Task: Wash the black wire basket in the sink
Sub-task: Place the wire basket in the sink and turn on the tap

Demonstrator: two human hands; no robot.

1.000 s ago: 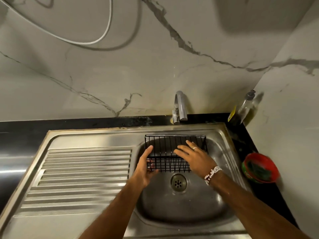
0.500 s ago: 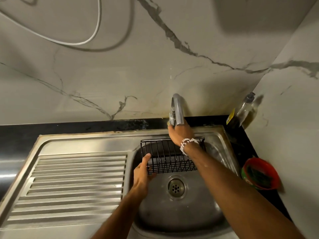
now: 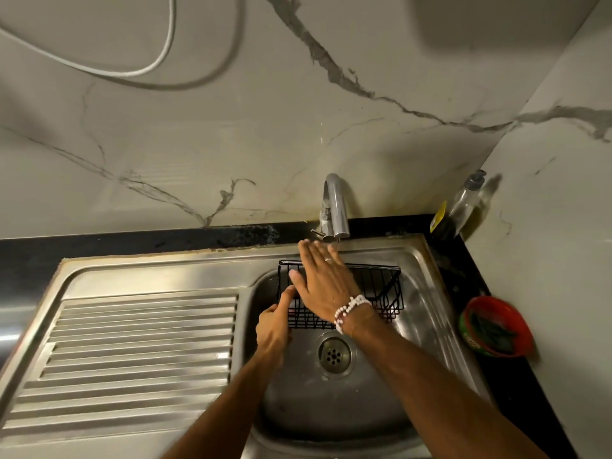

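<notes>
One basket (image 3: 384, 293) in sink (image 3: 331, 412); left hand (image 3: 273, 329) holding, right hand (image 3: 323, 286) flat.

Brushed stainless-steel sink (image 3: 427, 293) with ribbed drainboard (image 3: 132, 352) at lower left, black coated wire basket (image 3: 381, 293), polished chrome tap (image 3: 336, 207), glossy grey-veined marble-look wall (image 3: 265, 127), glossy black counter (image 3: 132, 241), clear plastic bottle (image 3: 465, 200), red plastic bowl (image 3: 496, 326) at right
</notes>
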